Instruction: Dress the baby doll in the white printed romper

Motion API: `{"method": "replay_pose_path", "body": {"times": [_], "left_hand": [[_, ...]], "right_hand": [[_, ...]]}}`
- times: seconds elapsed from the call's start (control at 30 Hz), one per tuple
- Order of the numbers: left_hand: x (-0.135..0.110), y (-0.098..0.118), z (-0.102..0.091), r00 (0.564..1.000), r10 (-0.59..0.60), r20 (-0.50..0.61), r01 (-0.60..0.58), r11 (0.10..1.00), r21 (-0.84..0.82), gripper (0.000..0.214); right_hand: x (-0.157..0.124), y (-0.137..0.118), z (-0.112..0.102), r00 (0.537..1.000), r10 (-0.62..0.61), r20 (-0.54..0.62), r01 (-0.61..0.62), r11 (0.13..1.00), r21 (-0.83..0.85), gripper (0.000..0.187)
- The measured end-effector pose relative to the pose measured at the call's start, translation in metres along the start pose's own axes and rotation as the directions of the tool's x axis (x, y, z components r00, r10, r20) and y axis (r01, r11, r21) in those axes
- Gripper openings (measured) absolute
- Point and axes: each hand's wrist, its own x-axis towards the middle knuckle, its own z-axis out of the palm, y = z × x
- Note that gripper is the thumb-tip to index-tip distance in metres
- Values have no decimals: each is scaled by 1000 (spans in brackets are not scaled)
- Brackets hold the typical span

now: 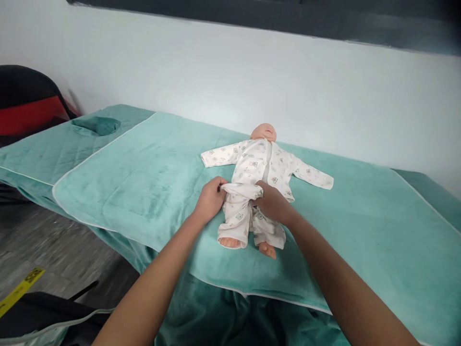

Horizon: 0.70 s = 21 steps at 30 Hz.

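A baby doll [264, 131] lies on its back on a green bed cover, head toward the wall. It wears a white patterned baby shirt [252, 162], its sleeves spread out to both sides. Matching baby trousers [236, 218] cover its legs, and both feet show below the cuffs. At the waistband's left side my left hand [211, 198] pinches the cloth. My right hand [272, 202] grips the waistband on the other side, its fingertips partly hidden in the fabric. The waistband is bunched between my hands, near the shirt's lower edge.
The green cover [144, 178] spreads over a long bed against the white wall [162, 72]. A face hole [96, 126] is at the bed's left end. A black and red chair [30, 113] stands beyond it. Yellow tape [21, 290] marks the floor at lower left.
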Motion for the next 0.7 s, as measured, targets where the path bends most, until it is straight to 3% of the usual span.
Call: {"method": "replay_pose_path", "body": {"times": [0.1,0.23,0.33,0.47,0.5,0.57,0.7], "left_hand": [[10,-4,14,986,6,-168,-12,999,-37,17],[10,-7,31,970,16,-241,-33,997,-68,21],[8,-7,27,988,-26,-150,-13,968,-252,27],[15,2,10,993,-114,-8,87,798,-596,19],[17,5,7,992,-126,19,112,786,-608,18],[23,12,3,991,-121,64,137,844,-518,20],[33,24,1,988,35,149,4,966,-259,32]], "right_hand": [[0,2,0,999,-44,4,44,999,9,15],[1,6,2,994,-94,-53,94,996,-4,24],[1,6,5,994,-46,-104,46,999,-2,18],[-3,2,8,988,31,-150,-31,1000,4,16],[-6,0,7,989,36,-143,-35,999,5,16],[-12,-3,1,993,19,-114,-17,1000,24,17],[-30,-6,-20,987,-94,-131,123,966,226,23]]}}
